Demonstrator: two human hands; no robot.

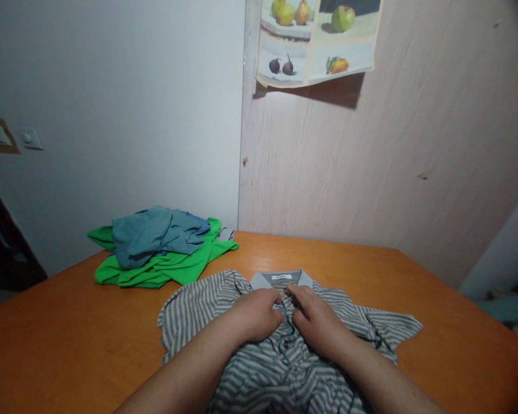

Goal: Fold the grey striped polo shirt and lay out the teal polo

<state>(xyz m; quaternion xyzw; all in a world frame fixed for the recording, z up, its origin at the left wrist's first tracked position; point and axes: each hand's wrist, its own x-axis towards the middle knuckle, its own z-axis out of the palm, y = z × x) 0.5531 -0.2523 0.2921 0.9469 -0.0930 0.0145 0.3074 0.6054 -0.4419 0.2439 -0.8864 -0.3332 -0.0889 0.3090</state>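
A grey and white striped polo shirt (198, 310) lies spread on the orange wooden table (69, 339), its grey collar (280, 280) pointing away from me. My left hand (256, 313) and my right hand (317, 319) rest side by side on the shirt's front just below the collar. The fingers of both hands are curled and pinch the fabric along the button placket between them.
A pile of clothes sits at the table's far left: a blue garment (155, 236) on top of a bright green one (164, 267). The table stands against a pale wooden wall panel (371, 172) with a fruit poster (315, 37). A light switch (30, 140) is on the left wall.
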